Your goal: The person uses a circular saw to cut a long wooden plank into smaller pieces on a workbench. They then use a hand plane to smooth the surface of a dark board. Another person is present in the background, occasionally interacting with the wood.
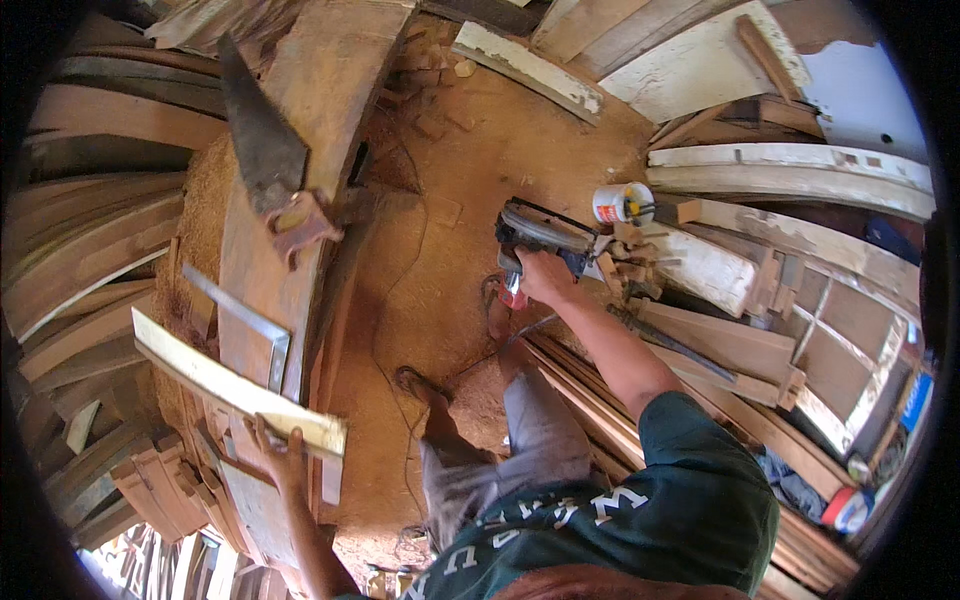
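Note:
My right hand [546,277] is closed round the handle of a dark circular saw [548,228] with a curved grey guard, held out over the floor to the right of the bench. On the left, my left hand [281,455] grips the near edge of a pale wooden strip [230,385], its fingers partly hidden by the wood. The strip lies aslant across the wooden workbench [330,60]. Just beyond it rests a metal carpenter's square [245,318]. Farther up the bench is a handsaw [268,140] with a brown wooden handle, which juts past the bench edge.
Sawdust covers the floor [480,130], and a dark cord [378,330] winds across it near my feet. A white bucket [622,204] holding tools stands beyond the circular saw, beside offcuts [640,262]. Stacked boards [120,220] line the left; more timber [790,175] fills the right.

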`<state>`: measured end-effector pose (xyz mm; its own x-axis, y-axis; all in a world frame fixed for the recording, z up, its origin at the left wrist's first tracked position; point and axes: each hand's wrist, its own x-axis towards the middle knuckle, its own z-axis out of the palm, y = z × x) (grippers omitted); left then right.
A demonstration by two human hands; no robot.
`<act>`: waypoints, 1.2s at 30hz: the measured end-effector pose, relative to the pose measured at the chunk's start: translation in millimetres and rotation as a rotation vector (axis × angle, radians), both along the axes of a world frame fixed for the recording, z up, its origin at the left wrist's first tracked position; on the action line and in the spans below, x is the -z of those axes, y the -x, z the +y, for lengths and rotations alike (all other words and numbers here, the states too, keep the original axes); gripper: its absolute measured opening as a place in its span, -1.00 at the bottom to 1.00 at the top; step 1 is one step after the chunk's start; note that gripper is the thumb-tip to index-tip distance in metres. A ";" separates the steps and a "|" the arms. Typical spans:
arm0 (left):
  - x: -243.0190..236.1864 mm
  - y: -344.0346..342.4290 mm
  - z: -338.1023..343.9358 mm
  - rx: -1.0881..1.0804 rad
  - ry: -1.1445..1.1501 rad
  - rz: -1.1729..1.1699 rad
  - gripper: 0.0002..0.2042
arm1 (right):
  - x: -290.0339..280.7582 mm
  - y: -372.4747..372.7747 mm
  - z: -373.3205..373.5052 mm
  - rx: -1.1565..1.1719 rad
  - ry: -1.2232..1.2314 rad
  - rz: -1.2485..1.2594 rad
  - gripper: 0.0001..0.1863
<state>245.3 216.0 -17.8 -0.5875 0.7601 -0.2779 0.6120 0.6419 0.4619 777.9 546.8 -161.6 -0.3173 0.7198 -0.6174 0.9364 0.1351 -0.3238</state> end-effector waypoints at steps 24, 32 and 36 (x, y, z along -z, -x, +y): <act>-30.5 8.0 4.6 -0.275 0.507 0.041 -0.18 | 487.9 -56.3 131.2 0.116 -0.086 -0.331 -0.52; -17.4 -10.5 11.5 -0.380 0.328 -0.050 -0.10 | 473.8 -66.5 120.9 -0.069 -0.246 -0.174 -0.53; -5.4 -5.1 8.5 -0.375 0.217 -0.209 -0.11 | 446.6 -65.5 65.1 -0.239 -0.343 0.213 -0.53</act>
<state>250.4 224.5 -12.4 -0.7245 0.4176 -0.5483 0.2281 0.8960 0.3811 843.4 611.9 -608.2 -0.5931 0.7620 -0.2600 0.7835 0.4719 -0.4043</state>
